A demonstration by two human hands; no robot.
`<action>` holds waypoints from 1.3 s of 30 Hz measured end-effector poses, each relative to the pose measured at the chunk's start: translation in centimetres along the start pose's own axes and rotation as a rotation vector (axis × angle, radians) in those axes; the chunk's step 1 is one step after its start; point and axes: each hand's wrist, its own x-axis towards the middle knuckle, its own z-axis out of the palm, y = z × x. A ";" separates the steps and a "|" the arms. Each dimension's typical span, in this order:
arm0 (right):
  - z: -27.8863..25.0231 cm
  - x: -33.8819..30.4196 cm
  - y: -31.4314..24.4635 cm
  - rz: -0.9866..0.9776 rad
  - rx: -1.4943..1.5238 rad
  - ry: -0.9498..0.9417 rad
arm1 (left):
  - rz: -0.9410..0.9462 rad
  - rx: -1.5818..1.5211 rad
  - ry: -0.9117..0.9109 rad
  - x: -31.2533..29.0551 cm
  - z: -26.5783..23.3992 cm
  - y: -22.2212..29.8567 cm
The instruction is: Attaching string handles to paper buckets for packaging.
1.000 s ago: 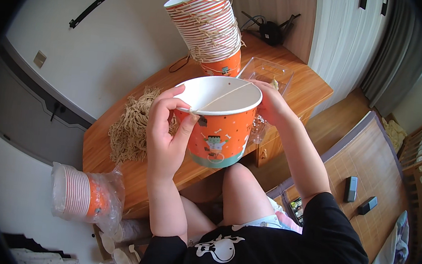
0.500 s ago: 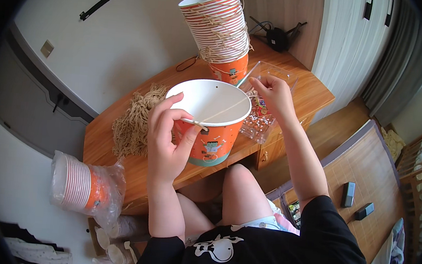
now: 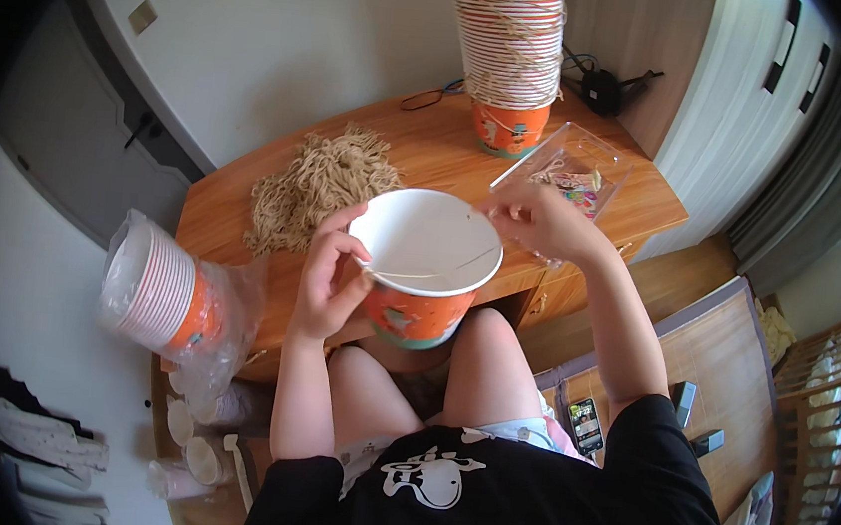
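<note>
An orange paper bucket with a white inside is held up over my lap, its open mouth tilted toward me. My left hand grips its left rim, thumb outside and fingers over the edge. A thin tan string runs from the left thumb across the mouth toward my right hand. The right hand is closed, fingertips curled by the right rim, apparently on the string's other end; the fingertips are partly hidden. Behind the bucket lies a heap of tan strings on the wooden desk.
A tall stack of paper buckets with strings stands at the back. Right of it are a clear plastic tray with small items and a black router. Bagged buckets sit at the left edge. A phone lies near my right thigh.
The bucket has come lower and nearer my lap. My right hand has moved down from above the tray to beside the rim, and the string sags. The head view has shifted.
</note>
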 end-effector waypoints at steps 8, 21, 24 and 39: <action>5.1 -1.3 -6.1 -0.137 0.180 -0.429 | -0.067 -0.630 0.339 -5.8 -4.1 -4.6; 16.6 -3.0 -16.4 0.116 -0.190 0.240 | 0.083 0.374 0.499 -13.5 1.3 5.7; 18.3 -3.2 -17.5 0.111 -0.231 0.315 | 0.031 0.326 0.527 -15.4 2.1 6.3; 20.7 -3.3 -18.6 0.063 -0.479 0.399 | 0.003 0.475 0.632 -14.3 5.9 2.6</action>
